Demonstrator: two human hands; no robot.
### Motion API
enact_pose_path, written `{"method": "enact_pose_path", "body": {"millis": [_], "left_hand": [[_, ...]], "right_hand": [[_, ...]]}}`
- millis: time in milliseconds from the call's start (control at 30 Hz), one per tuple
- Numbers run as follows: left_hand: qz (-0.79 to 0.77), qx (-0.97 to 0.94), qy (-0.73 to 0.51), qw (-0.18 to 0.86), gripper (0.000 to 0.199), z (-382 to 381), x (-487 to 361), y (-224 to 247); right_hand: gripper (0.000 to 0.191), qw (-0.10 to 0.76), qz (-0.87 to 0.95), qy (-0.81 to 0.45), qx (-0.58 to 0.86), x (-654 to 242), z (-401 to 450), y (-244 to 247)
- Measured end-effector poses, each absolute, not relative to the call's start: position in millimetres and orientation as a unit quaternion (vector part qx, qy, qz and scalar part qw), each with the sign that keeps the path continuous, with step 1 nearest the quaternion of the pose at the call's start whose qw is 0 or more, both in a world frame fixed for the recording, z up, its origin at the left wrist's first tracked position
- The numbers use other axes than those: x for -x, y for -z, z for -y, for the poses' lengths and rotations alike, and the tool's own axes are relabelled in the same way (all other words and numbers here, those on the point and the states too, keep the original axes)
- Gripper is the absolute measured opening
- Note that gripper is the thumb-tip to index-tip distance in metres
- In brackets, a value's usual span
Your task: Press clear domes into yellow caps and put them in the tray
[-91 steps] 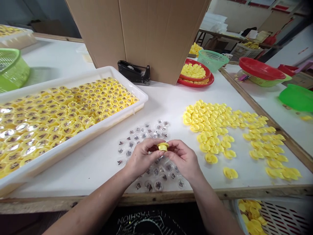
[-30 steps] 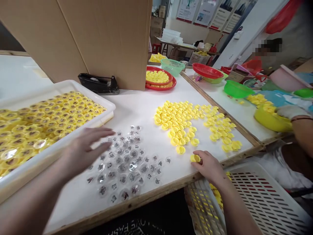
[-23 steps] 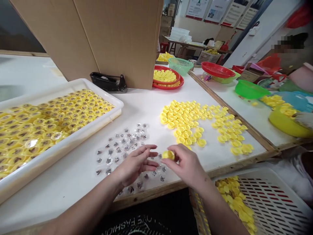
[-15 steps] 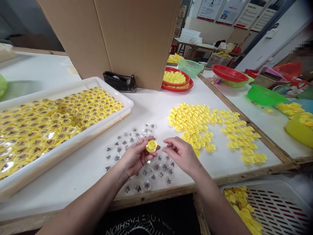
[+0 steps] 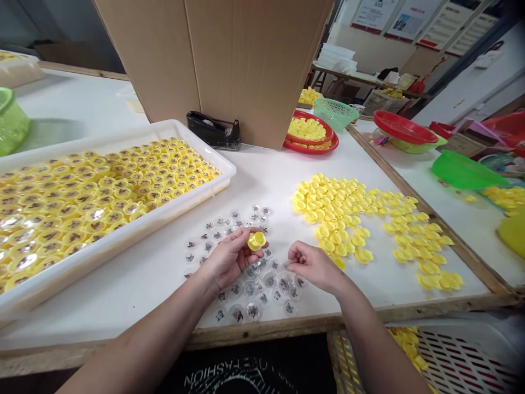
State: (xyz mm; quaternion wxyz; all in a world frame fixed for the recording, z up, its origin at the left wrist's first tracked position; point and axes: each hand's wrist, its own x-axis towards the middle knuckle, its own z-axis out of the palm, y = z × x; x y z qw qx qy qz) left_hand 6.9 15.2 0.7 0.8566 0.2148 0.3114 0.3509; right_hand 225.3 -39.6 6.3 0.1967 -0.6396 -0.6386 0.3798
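My left hand [image 5: 235, 256] holds a small yellow plastic cup-shaped piece [image 5: 256, 241] between thumb and fingers, its round opening tilted to the right. To the right of it my right hand [image 5: 314, 264] is closed in a pinch, low over the clear pieces. Whatever sits between its fingertips, if anything, is too small to make out. Below and around both hands, several clear round domes [image 5: 252, 311] with dark printed figures lie spread on the white table [image 5: 164, 295]. Beyond my right hand is a pile of loose yellow pieces [image 5: 332, 205].
A white tray [image 5: 205, 205] full of yellow pieces with printed faces stands at left. Behind are a black tape dispenser [image 5: 214, 131], a tall cardboard sheet [image 5: 229, 65] and red plates [image 5: 334, 143] of yellow parts. A wooden strip [image 5: 410, 189] edges the right side; below it sits a white basket [image 5: 463, 350].
The view has swung slightly left. My right hand has gone down toward the clear domes, its fingers drawn in to a pinch. The yellow piece in my left hand has turned its opening rightward.
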Motion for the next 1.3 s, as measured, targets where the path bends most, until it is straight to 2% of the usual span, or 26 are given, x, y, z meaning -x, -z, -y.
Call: {"method": "enact_pose_path", "body": {"millis": [200,400,600,867,1033,1300], "left_hand": [[-0.284,-0.225,-0.322,0.875,0.024,-6,-10,1],[-0.250,-0.254,-0.318,0.879,0.027,1,-10,0],[-0.260,-0.275,-0.351,0.857,0.029,-2,-10,5],[-0.239,-0.268,-0.337,0.870,0.031,-2,-13,6],[-0.243,-0.275,-0.329,0.870,0.034,1,-15,7],[-0.265,-0.334,-0.345,0.836,0.030,3,-14,7]], "right_hand": [[0.019,0.433,0.431,-0.607,0.508,-214,37,-23],[0.016,0.478,0.379,-0.647,0.458,-190,29,-26],[0.017,0.459,0.477,-0.569,0.488,-179,27,-23],[0.026,0.362,0.664,-0.403,0.515,-184,33,-42],[0.021,0.287,0.741,-0.298,0.529,-183,36,-58],[0.012,0.240,0.793,-0.181,0.530,-176,37,-59]]}}
